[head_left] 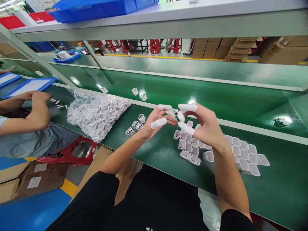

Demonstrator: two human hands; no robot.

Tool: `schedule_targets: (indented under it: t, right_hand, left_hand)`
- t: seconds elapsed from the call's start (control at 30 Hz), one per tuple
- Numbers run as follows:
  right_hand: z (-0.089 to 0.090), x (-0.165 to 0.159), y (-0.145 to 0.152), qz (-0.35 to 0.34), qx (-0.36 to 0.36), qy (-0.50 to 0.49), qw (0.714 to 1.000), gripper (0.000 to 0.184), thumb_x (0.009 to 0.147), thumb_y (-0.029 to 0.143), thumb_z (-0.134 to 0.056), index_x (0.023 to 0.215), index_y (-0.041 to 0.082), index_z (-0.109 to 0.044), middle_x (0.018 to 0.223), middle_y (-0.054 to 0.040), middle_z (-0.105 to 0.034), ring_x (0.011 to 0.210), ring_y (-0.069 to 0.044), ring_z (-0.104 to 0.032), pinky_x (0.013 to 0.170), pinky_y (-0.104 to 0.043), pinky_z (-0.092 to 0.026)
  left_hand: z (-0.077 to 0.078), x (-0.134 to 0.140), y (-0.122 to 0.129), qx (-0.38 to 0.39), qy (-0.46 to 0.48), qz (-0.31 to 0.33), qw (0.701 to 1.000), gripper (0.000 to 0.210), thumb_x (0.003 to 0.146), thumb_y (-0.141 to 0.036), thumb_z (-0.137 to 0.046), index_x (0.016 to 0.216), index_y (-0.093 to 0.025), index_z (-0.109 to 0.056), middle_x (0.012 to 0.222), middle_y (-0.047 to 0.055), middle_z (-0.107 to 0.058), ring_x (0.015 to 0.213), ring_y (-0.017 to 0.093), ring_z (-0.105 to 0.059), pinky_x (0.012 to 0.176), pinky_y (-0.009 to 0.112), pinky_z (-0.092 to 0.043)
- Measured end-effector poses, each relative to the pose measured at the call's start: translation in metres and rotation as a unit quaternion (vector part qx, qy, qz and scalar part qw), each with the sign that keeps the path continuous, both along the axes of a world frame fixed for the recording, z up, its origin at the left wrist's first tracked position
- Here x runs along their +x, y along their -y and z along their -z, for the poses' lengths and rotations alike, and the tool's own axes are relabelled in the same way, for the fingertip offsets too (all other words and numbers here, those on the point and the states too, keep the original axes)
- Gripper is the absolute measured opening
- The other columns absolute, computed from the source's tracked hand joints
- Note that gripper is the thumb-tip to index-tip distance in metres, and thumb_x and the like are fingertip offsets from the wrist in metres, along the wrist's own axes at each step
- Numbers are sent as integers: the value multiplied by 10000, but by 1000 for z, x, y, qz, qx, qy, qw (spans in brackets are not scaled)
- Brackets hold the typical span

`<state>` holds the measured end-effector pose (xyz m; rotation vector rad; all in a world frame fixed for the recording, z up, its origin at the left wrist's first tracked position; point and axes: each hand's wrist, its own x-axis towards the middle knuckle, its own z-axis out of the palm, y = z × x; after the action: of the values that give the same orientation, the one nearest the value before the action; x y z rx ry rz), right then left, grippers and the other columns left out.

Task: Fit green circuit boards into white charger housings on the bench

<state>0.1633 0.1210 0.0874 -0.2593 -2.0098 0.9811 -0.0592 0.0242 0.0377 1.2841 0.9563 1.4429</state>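
In front of me, a small circuit board [176, 115] with dark and green parts is held between the fingertips of both hands. My left hand [156, 123], with white finger cots, curls at its left side. On its right side, my right hand [203, 123] pinches it with cot-covered fingers, which hide most of it. Below my right hand stand rows of white charger housings [189, 147] with slots in their faces. More white open-topped housings [244, 155] are lined up past my right forearm. Several housings with dark parts inside [136, 125] stand left of my left hand.
A clear plastic bag [96, 112] full of white pieces lies on the green bench [154, 150]. A co-worker's hands [36, 96] work at the left near blue trays [31, 86]. An overhead shelf [168, 19] crosses above. Loose housings [139, 93] sit beyond the bench's rail.
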Motion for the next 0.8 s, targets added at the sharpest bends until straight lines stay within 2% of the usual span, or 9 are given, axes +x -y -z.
schedule_targets:
  t: [0.07,0.17,0.27,0.37,0.43,0.53,0.6,0.7,0.8]
  right_hand:
    - [0,5,-7,-2,-62,-43,997,450,915,274,-866,1355,344,-809,1075,-25,-766,920,-215,-747,897,-444,-689]
    - [0,11,-17,18,-127,-101,987,372,891,442,-901,1233,309,-844,1065,-42,-777,922,-230,-748,847,-438,-694]
    - [-1,14,-23,29,-172,-127,976,441,848,566,-912,1177,284,-828,1103,-65,-801,950,-255,-775,753,-412,-690]
    - [-4,14,-22,36,-195,-134,971,440,839,552,-912,1192,301,-832,1097,-61,-802,938,-254,-791,643,-367,-667]
    - [-5,14,-20,38,-196,-140,970,440,833,510,-930,1220,317,-850,1094,-57,-808,919,-249,-791,620,-359,-665]
    - [-6,14,-15,34,-193,-153,969,451,828,446,-959,1252,318,-871,1116,-66,-833,964,-271,-812,730,-415,-717]
    - [-5,14,-11,30,-193,-155,968,463,825,394,-971,1272,312,-880,1150,-87,-854,1036,-307,-832,830,-469,-737]
    - [1,16,-4,37,-194,-142,970,508,781,340,-980,1282,321,-892,1178,-124,-870,1042,-364,-851,838,-521,-749]
    - [14,15,5,82,-213,-106,968,615,667,403,-995,1274,395,-898,1226,-129,-872,973,-444,-857,731,-596,-766]
  left_hand:
    - [22,11,6,-3,-117,-24,993,608,950,-548,-848,1405,-248,-578,1292,118,-716,1169,294,-766,1055,498,-645]
    - [59,20,14,-33,-335,-10,941,617,900,-336,-886,1453,-257,-623,1459,130,-621,1310,311,-687,1184,535,-593]
    - [88,19,12,-58,-386,20,921,590,916,-296,-859,1462,-252,-638,1506,130,-570,1335,305,-663,1236,546,-571]
    - [106,16,5,-65,-327,6,943,414,959,-323,-833,1337,-243,-683,1377,103,-665,1245,271,-705,1198,508,-591]
    - [113,16,4,-72,-272,-10,959,419,921,-336,-886,1282,-236,-698,1315,98,-735,1226,272,-735,1197,508,-584]
    - [116,20,11,-86,-143,-60,984,502,801,-332,-994,1191,-224,-697,1283,115,-803,1241,291,-773,1208,527,-564]
    - [111,25,20,-93,-7,-96,991,568,729,-347,-1038,1157,-228,-684,1236,113,-820,1205,297,-789,1110,507,-606]
    - [97,31,35,-107,196,-120,967,668,712,-428,-1004,1281,-224,-719,1166,114,-817,1035,287,-786,840,409,-619]
    - [80,33,48,-119,318,-120,933,654,800,-492,-861,1354,-161,-754,1103,152,-822,840,233,-723,677,324,-479]
